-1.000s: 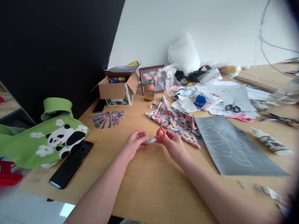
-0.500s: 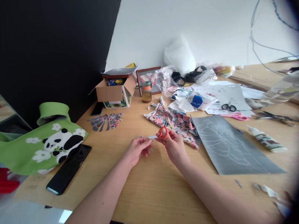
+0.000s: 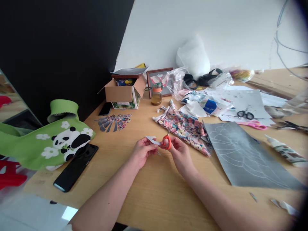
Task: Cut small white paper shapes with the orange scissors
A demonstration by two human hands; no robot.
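Near the middle of the table, my left hand (image 3: 143, 150) pinches a small pale cut piece (image 3: 152, 140), whose tip points toward my other hand. My right hand (image 3: 178, 152) has its fingers closed round small scissors with orange handles (image 3: 166, 142); their blades point up and away from me. Both hands nearly meet at the pale piece. Just beyond them lies a folded floral cloth (image 3: 184, 128) with a white edge. To the right is a grey sheet (image 3: 243, 154) with white petal-like lines. Cut floral and grey pieces (image 3: 114, 122) form a fan shape at the left.
A black phone (image 3: 75, 168) lies at left beside a green panda bag (image 3: 69, 141). Behind stand an open carton (image 3: 122, 93), a jar (image 3: 156, 94) and a picture frame (image 3: 160, 81). Pink scissors (image 3: 256, 125), black scissors (image 3: 245, 114) and a glue bottle (image 3: 285, 150) lie right.
The pale piece has turned in my left hand and shows more of its face. My right hand has tilted the orange scissors slightly. The whole view has shifted a little.
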